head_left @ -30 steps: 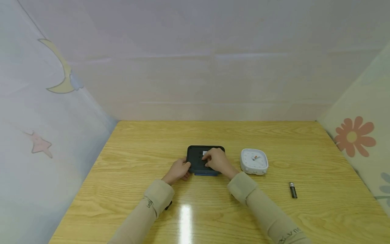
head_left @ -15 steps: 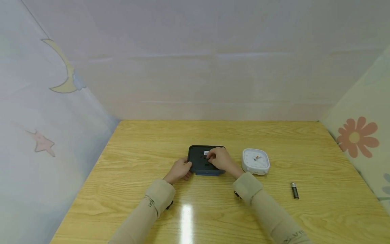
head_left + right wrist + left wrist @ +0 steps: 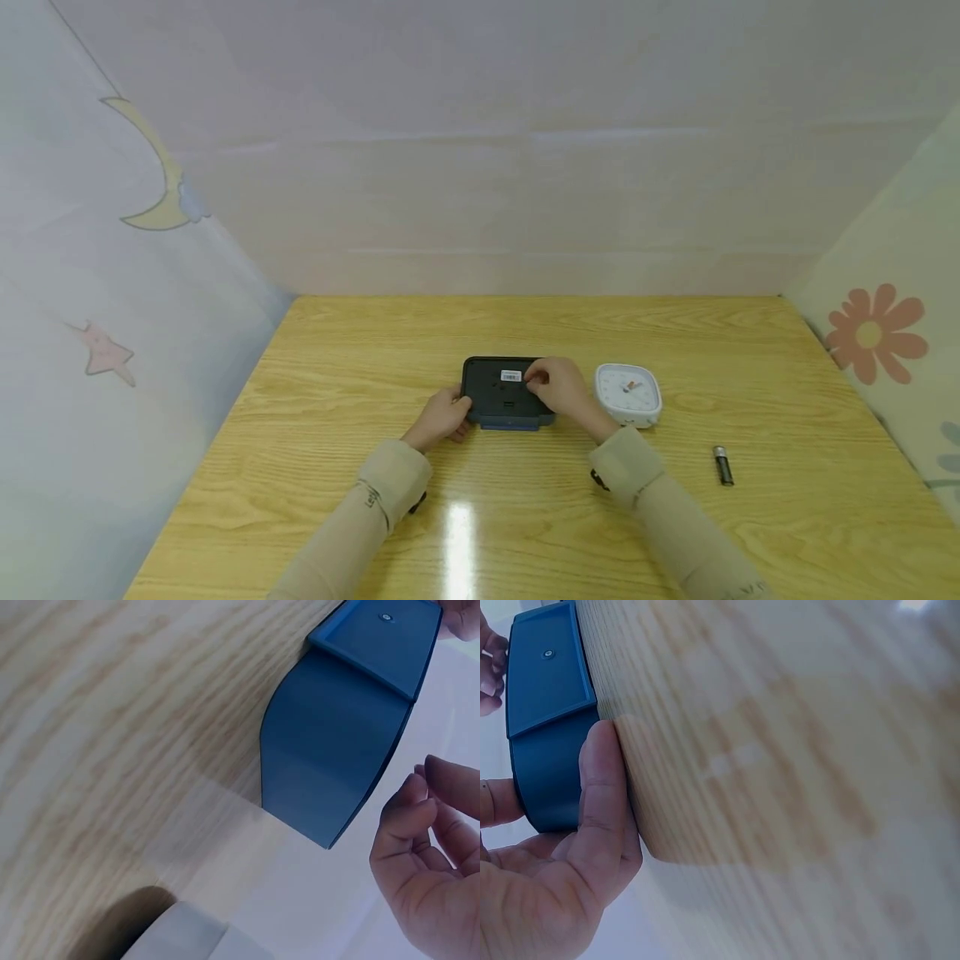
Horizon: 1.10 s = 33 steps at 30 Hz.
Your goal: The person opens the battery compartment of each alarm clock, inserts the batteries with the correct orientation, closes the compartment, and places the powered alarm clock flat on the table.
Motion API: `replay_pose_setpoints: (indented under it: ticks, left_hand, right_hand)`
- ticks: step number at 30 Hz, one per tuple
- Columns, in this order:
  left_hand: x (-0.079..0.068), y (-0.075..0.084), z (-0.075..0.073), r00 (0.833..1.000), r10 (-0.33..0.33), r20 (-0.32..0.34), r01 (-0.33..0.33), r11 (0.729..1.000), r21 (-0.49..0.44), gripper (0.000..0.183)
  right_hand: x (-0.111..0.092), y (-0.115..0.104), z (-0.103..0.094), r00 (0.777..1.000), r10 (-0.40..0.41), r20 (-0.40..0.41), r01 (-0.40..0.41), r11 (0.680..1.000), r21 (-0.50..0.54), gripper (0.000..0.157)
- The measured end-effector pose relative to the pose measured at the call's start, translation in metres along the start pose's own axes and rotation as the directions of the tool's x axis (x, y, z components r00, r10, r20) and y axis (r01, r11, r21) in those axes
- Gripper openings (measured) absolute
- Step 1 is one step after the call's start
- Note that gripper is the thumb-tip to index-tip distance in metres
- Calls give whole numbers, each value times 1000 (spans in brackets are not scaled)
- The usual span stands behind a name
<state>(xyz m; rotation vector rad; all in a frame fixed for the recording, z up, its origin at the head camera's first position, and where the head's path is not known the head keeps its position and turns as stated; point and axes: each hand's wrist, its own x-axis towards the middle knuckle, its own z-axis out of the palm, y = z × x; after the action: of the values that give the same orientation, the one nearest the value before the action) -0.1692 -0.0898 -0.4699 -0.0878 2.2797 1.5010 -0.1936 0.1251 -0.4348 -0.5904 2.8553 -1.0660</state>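
A dark rectangular device (image 3: 487,396) with a blue side and a small white label lies back up on the wooden table. My left hand (image 3: 442,417) grips its left edge; in the left wrist view the fingers (image 3: 604,780) and thumb hold the end of the blue casing (image 3: 547,772). Over the right part of the back is my right hand (image 3: 558,387). Its fingers are curled, with thumb and fingertips close together, and nothing shows between them. In the right wrist view this hand (image 3: 427,855) is apart from the device (image 3: 330,742).
Just right of the device, a white alarm clock (image 3: 628,395) faces up. A dark battery (image 3: 723,465) with a silver end lies farther right, nearer the front. Printed cloth walls (image 3: 517,208) enclose the table (image 3: 360,342) at the back and both sides.
My right hand has shifted right across the back of the device, uncovering the white label and small holes in the middle. The left hand keeps its grip in place.
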Motion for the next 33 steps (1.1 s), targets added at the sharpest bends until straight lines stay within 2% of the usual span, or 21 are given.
replay_pose_setpoints:
  ticks: [7,21,28,33]
  left_hand:
    - [0,-1,-1,1000,5,6,-5,1000,-6,41]
    - [-3,1,-2,1000,4,14,-4,1000,-6,43]
    - [-3,1,-2,1000,3,20,-3,1000,-8,41]
    - [-2,1,-2,1000,10,22,-10,1000,-4,37]
  right_hand:
    - [-7,3,-3,997,58,-51,-58,998,7,13]
    - [-14,9,1,989,102,-108,-103,995,-9,29]
    - [-16,11,5,978,189,-94,-194,980,-53,44]
    - [-15,12,8,966,252,-54,-257,961,-100,35]
